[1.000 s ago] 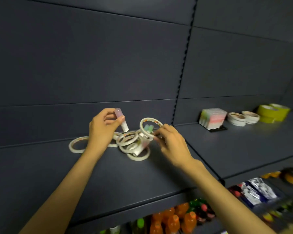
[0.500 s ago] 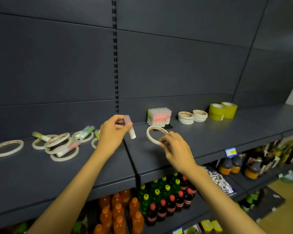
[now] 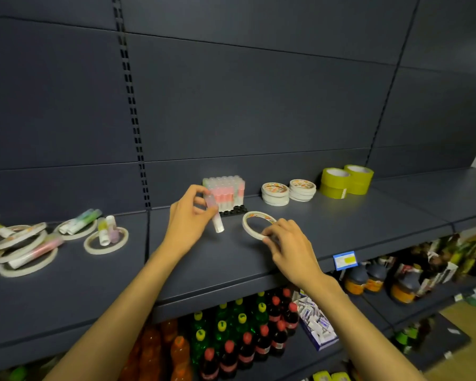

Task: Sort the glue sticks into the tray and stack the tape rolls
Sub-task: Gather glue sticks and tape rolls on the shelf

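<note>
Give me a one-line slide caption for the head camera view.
Left hand holds a glue stick near the tray; right hand pinches a tape roll above the shelf.

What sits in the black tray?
Upright glue sticks pack the tray, pink-banded with clear caps; a few front slots are empty. The left hand covers its left edge.

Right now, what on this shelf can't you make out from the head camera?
- Tray: the standing glue sticks and the left hand hide most of it, so free slots can't be counted.
- Printing on the tape roll in the right hand: too small and blurred.
- Loose tape rolls at far left: cut off by the frame edge.
</note>
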